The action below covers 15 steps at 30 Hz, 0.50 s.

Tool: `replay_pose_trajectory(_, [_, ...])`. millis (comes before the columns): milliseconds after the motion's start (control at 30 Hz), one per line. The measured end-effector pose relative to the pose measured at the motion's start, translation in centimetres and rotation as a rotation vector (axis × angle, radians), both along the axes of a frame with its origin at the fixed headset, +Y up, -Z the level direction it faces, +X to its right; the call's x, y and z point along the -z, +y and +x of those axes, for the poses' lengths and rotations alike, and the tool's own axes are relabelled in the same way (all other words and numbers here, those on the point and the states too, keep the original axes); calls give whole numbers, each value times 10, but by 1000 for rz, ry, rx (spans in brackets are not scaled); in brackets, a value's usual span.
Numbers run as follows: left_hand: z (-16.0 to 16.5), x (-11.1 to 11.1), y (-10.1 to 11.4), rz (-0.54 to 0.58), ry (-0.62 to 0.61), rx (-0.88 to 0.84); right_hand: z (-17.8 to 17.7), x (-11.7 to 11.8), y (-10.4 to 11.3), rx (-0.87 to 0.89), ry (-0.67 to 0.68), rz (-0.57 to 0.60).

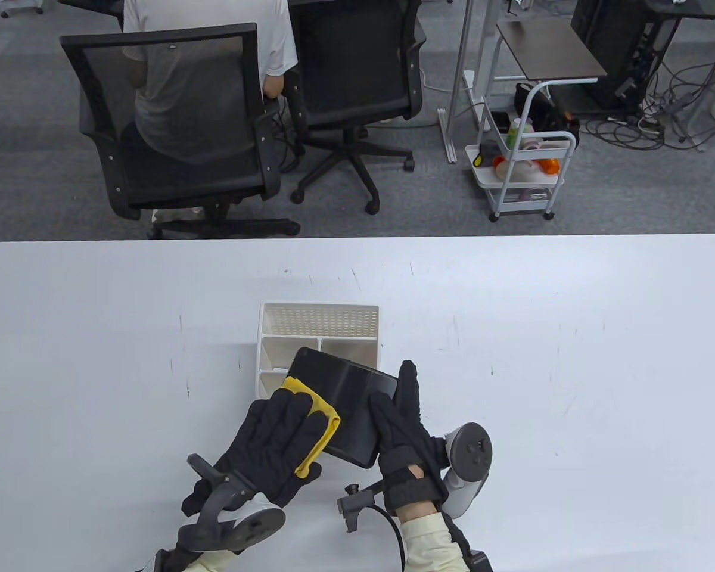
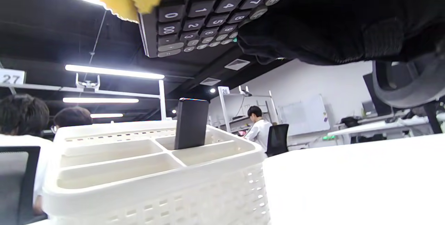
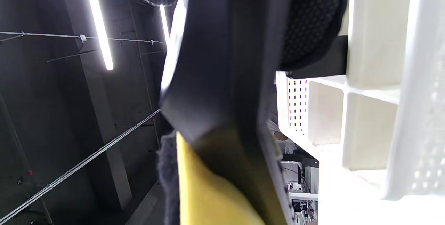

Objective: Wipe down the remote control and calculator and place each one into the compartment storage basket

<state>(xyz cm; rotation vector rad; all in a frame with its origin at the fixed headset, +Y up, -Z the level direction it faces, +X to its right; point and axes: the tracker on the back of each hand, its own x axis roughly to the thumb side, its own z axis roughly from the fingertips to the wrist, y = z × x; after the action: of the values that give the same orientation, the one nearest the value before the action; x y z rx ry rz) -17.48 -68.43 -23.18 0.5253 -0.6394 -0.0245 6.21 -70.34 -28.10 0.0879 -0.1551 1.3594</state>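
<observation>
A black calculator (image 1: 348, 411) hangs tilted just above the table, its back up and its keys (image 2: 205, 16) facing down. My right hand (image 1: 394, 393) grips its right edge, thumb on the back and fingers underneath. My left hand (image 1: 292, 417) holds a yellow cloth (image 1: 325, 417) and presses it onto the calculator's left half. The white compartment basket (image 1: 319, 319) stands right behind the calculator. In the left wrist view a black remote control (image 2: 191, 124) stands upright in one rear compartment of the basket (image 2: 156, 190).
The white table (image 1: 572, 357) stretches wide on both sides. Beyond its far edge stand two black office chairs (image 1: 173, 119), one with a person seated, and a white trolley (image 1: 524, 173) at the back right.
</observation>
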Motion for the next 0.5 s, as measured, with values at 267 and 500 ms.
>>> replay_pose_trajectory(267, [-7, 2, 1, -32, 19, -33, 5, -1, 2, 12, -31, -7])
replay_pose_trajectory(500, [-1, -2, 5, -40, -65, -68, -2, -2, 2, -41, 0, -5])
